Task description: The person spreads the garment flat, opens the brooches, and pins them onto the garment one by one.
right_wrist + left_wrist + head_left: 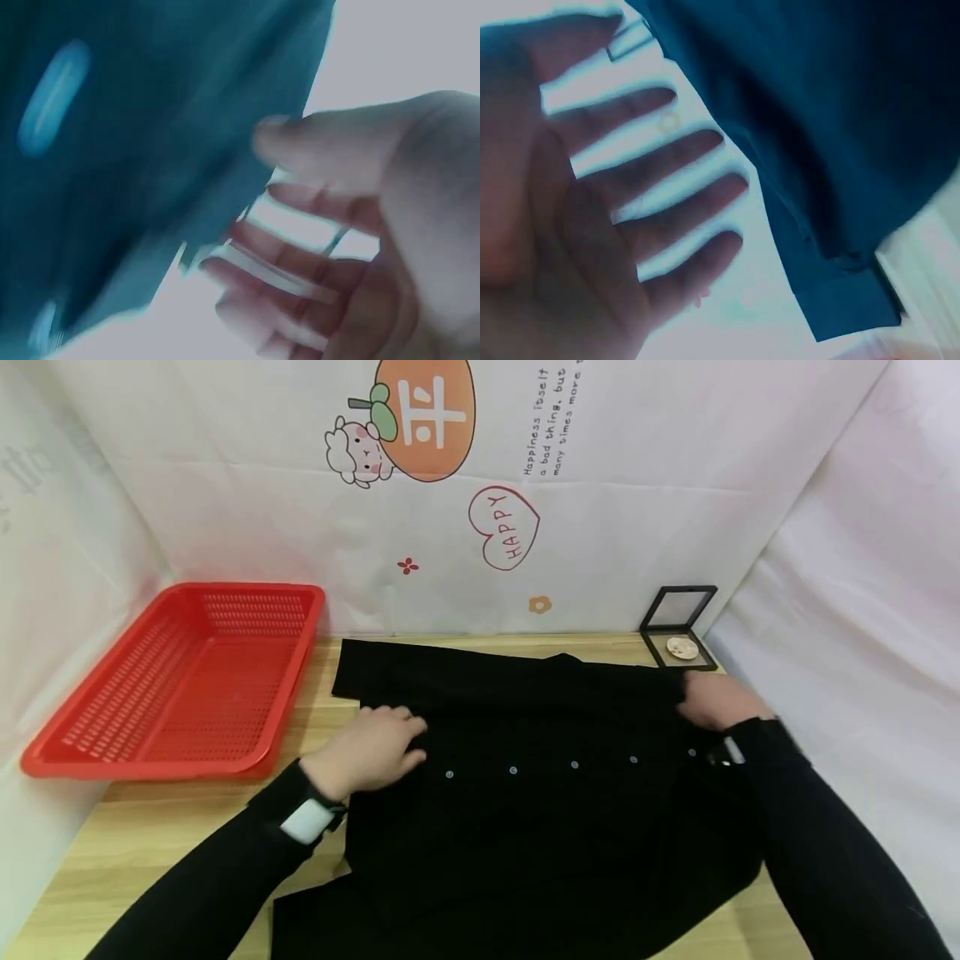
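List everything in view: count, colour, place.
Basket: 1, red, left on table.
Shirt: 1, black, spread mid-table.
Buttons: at least 5, pale, across shirt.
Frame: 1, black, table's back right.
Disc: 1, cream, on frame's lower panel.
Table: 1, pale wood, underneath.
Sheeting: uncounted, white, back and sides.
Fruit print: 1, orange, top of back sheeting.
Sheep print: 1, mostly white, left of fruit.
Heart print: 1, red outline, below fruit.
Flower prints: 2, red, orange, low.
Lettering: 3 lines, black, right of fruit.
Wrist devices: 2, pale, wrists.
Sleeves: 2, black, arms.
Left grip: 1, bare, over shirt's left side.
Right grip: 1, bare, at shirt's right edge; pinch unclear.
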### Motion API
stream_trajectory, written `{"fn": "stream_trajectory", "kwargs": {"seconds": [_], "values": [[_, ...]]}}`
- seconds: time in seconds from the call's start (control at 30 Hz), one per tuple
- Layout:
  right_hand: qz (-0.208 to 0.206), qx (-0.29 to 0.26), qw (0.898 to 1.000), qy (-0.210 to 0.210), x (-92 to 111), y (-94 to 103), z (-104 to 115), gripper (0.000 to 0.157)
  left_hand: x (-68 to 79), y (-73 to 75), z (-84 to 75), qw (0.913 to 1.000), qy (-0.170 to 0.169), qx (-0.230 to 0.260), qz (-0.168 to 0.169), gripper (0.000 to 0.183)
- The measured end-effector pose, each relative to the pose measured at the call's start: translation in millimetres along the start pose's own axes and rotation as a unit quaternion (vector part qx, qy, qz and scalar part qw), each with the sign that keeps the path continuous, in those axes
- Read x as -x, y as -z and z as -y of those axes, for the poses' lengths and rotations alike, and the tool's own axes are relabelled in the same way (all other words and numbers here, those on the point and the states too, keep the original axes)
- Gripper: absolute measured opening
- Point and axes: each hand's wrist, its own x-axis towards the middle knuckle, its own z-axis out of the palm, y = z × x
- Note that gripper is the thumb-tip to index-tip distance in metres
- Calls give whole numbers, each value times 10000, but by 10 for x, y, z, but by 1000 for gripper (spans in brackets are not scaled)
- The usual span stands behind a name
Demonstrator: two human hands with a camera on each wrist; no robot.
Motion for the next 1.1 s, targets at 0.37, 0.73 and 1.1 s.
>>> {"fn": "stream_trajectory", "kwargs": {"seconds": [0.37,0.73,1.1], "values": [[-155,-266,9937,1078,-619,-496,689,53,-871,-159,382,9878,1529,185,233,52],[343,-604,9934,909,-738,-402,692,19,-947,-352,600,9885,1412,542,14,35],[341,-234,9863,1597,-840,-246,1170,69,-499,-28,182,9750,-1492,1081,-1242,34]]}}
